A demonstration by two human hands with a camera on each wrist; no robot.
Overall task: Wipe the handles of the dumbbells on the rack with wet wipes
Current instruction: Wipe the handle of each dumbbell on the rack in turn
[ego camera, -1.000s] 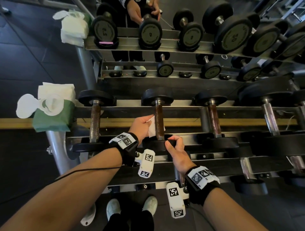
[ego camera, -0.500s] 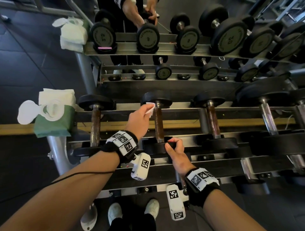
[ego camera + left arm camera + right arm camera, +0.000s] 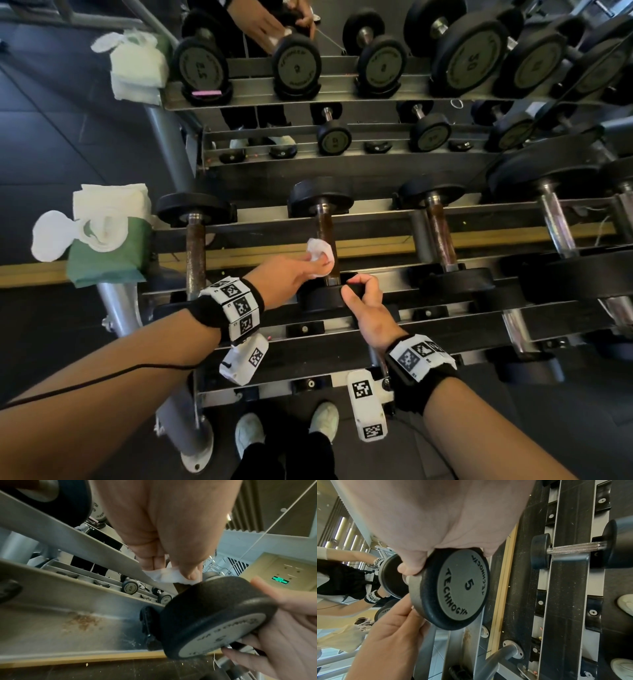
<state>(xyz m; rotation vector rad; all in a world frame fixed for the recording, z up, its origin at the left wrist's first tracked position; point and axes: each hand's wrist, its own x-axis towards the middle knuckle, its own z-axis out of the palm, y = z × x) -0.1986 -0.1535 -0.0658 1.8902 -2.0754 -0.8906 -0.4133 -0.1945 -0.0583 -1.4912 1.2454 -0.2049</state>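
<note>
A small dumbbell marked 5 (image 3: 462, 586) lies across the rack's lowest rails (image 3: 394, 284), its rusty brown handle (image 3: 327, 236) running away from me. My left hand (image 3: 301, 270) pinches a crumpled white wet wipe (image 3: 320, 255) against the left side of that handle, near its close end. The wipe (image 3: 169, 576) shows between thumb and fingers in the left wrist view. My right hand (image 3: 363, 294) grips the rim of the near black head (image 3: 214, 615), thumb on top, fingers under.
A green pack of wet wipes (image 3: 106, 246) with its flap open sits on the rack's left end. Other dumbbells (image 3: 196, 246) (image 3: 442, 240) lie on either side. Behind the rack a mirror repeats the rack and hands. My shoes (image 3: 250, 435) stand below.
My left hand slid the wipe up to the far end of the handle, then back down to its near end. The right hand kept its grip on the near head.
</note>
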